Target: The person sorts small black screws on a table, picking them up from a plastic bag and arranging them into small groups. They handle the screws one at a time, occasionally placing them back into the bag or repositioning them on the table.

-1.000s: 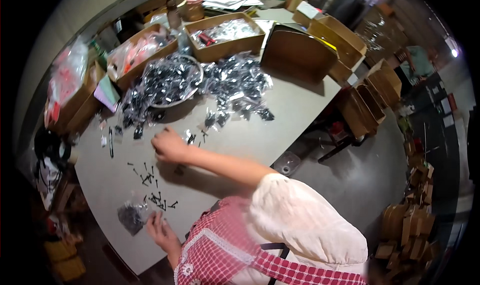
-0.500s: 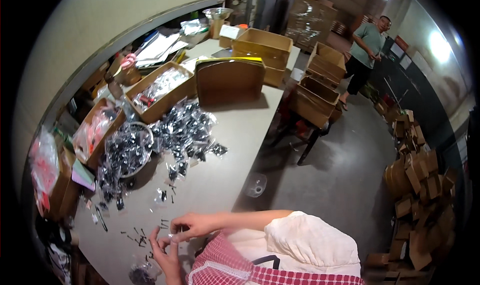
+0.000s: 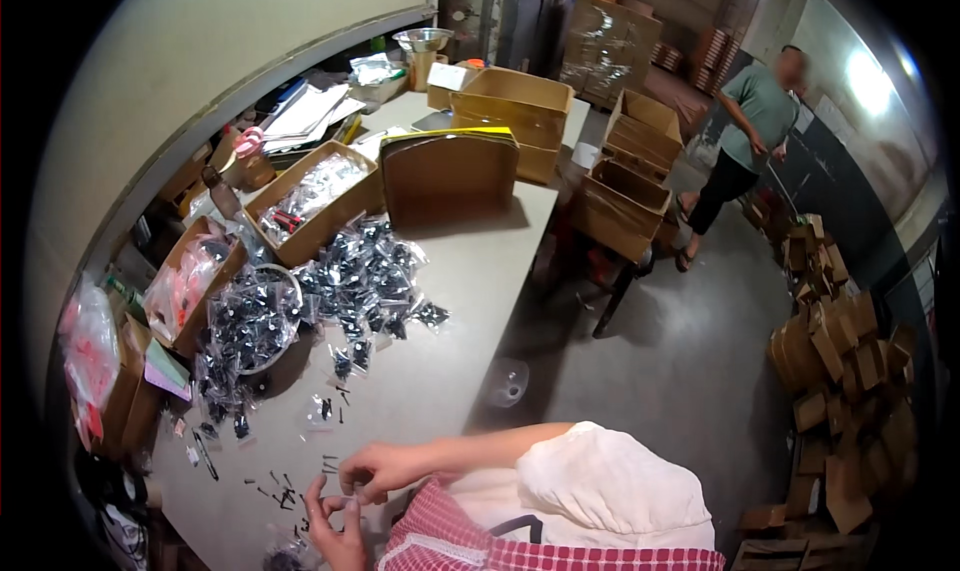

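Observation:
Over the near edge of the table (image 3: 440, 371), my left hand (image 3: 338, 533) and my right hand (image 3: 382, 468) meet at their fingertips. Each has bent fingers closed in a pinch; a small, pale, shiny bit shows between them, too small to name. Just left of my hands lie several loose dark screws (image 3: 287, 495). A clear packet with dark parts (image 3: 285, 553) sits by my left wrist. Farther off, a small clear bag (image 3: 320, 411) rests beside more screws. Beyond it spreads a heap of clear packets with dark parts (image 3: 370, 276), next to a round bowl (image 3: 297, 306) piled with similar ones.
Open cartons of packets (image 3: 318, 226) line the table's left side. A large box (image 3: 450, 183) stands at the back. More cartons (image 3: 625, 211) rest on a stand right of the table. Flattened cardboard (image 3: 840, 371) piles up far right. A person in a green shirt (image 3: 760, 121) walks there.
My hands stay together at nearly the same spot, with small finger movements. The person in green has come nearer and turned to the right. The whole view has shifted slightly.

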Tool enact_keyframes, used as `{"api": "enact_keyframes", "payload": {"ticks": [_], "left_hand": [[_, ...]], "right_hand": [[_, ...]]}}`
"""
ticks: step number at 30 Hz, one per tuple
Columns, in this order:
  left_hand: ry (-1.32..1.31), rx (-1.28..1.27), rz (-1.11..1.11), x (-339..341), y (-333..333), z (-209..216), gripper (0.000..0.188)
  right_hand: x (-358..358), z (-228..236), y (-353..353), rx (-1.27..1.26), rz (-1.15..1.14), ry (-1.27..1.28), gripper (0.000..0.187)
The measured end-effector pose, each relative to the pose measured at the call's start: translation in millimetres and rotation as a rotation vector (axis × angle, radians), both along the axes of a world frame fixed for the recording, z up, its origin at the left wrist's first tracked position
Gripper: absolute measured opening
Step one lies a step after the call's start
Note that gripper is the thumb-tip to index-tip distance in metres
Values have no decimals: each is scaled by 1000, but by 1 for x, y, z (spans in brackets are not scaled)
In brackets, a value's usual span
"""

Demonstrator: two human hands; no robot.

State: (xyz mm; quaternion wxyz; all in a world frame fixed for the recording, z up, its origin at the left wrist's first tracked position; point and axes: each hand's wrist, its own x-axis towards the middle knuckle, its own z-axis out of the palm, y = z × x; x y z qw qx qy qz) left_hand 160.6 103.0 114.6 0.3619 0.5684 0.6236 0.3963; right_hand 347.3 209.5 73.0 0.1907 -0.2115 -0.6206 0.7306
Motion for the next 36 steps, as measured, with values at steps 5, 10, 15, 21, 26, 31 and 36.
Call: {"api": "enact_keyframes", "payload": {"ticks": [5, 10, 15, 21, 26, 31, 36], "left_hand": [[-156, -94, 55, 2, -1, -6, 62], [-110, -61, -21, 4, 8, -8, 60], [-63, -6, -57, 9, 20, -6, 59], [349, 301, -6, 14, 27, -8, 56], [561, 295, 59, -15, 27, -32, 29], [-133, -125, 27, -5, 20, -27, 26], [-237, -225, -12, -16, 22, -38, 25]], "right_hand": [[3, -1, 1, -1, -26, -31, 18], [9, -4, 0, -11, -13, -79, 11], [15, 1, -8, -97, -101, -10, 7], [14, 5, -15, 35, -266, -19, 10], [-4, -29, -10, 492, -486, -81, 17], [-10, -13, -15, 566, -449, -120, 25], [-18, -23, -16, 630, -419, -153, 26]]}}
